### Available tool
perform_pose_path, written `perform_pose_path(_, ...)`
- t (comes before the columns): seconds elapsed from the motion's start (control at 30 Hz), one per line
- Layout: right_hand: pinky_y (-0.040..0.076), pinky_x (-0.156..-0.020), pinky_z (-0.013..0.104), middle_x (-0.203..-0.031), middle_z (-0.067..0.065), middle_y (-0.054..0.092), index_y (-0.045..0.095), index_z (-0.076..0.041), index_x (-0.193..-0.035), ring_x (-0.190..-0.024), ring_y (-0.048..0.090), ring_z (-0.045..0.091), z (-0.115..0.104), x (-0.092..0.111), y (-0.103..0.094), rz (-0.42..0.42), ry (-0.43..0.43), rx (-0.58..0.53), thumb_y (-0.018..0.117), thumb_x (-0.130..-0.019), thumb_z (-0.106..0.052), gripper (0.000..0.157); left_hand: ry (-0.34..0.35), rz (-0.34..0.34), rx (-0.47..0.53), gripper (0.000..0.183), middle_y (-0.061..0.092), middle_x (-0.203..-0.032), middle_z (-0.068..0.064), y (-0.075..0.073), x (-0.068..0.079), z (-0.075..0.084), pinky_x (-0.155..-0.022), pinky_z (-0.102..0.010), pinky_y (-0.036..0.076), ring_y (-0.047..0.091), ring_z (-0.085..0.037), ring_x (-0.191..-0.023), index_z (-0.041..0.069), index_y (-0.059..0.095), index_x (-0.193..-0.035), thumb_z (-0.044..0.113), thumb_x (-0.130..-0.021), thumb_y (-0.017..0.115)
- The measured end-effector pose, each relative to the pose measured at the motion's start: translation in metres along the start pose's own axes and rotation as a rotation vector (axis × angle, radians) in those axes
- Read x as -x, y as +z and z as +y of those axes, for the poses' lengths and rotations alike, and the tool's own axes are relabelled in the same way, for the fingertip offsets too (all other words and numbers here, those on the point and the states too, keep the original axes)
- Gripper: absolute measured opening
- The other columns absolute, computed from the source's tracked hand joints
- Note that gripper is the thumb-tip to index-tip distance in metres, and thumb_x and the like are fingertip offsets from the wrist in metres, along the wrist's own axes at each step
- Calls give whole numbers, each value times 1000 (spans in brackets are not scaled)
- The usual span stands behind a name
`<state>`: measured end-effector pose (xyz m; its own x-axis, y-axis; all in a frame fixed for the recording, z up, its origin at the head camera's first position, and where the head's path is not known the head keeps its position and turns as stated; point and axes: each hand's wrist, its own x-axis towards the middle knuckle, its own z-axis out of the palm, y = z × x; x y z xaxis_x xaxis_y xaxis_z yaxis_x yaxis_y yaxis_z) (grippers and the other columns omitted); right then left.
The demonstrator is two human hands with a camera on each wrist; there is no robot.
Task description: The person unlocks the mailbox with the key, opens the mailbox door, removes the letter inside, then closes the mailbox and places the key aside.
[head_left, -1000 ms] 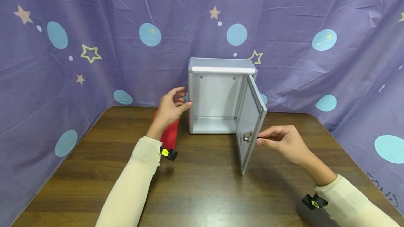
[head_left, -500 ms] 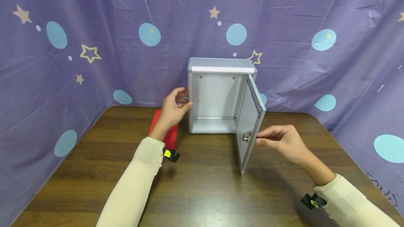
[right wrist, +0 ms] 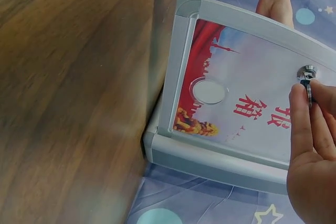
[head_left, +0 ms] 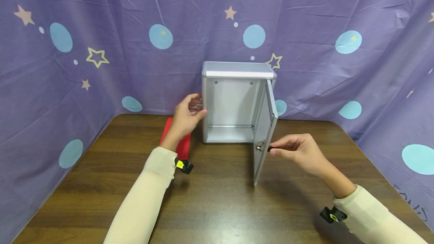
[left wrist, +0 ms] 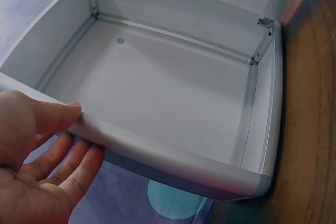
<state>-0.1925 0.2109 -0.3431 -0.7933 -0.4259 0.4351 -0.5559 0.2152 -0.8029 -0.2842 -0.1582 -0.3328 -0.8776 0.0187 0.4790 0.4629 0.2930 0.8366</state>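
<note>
A silver metal letter box (head_left: 239,67) stands upright at the back of the table in the head view, its bare inside facing me. Its door (head_left: 265,127), hinged at the right, is swung out; the right wrist view shows a printed front with red characters. My left hand (head_left: 184,119) holds the box's left side, thumb on the front rim (left wrist: 152,142) and fingers along the outer wall. With thumb and fingertips, my right hand (head_left: 305,153) pinches a small key (right wrist: 308,93) in the door's lock (right wrist: 306,71). The lock's metal tongue (head_left: 259,146) shows on the door's inner face.
A flat red item (head_left: 183,148) lies on the wooden table (head_left: 217,206), partly behind my left wrist. Purple curtain (head_left: 190,6) with stars and dots hangs behind the box and along both sides. Each sleeve cuff carries a small black camera (head_left: 184,165).
My left hand has moved slightly right, up against the box's side. My right hand has shifted left with the key, swinging the door partway toward the box.
</note>
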Motion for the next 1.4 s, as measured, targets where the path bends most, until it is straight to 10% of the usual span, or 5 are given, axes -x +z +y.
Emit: perform_pose_path(1.4,63,-72,31,-92,13,78,80,1,-97,-81,75,13,-15,-32,48,23,64,18,82,-83,3,15,10,6,14,53,64,-122,-19,1,-1,0,-96,-40,56,66,-33,-108,-1,56,-138,-1,-89,77)
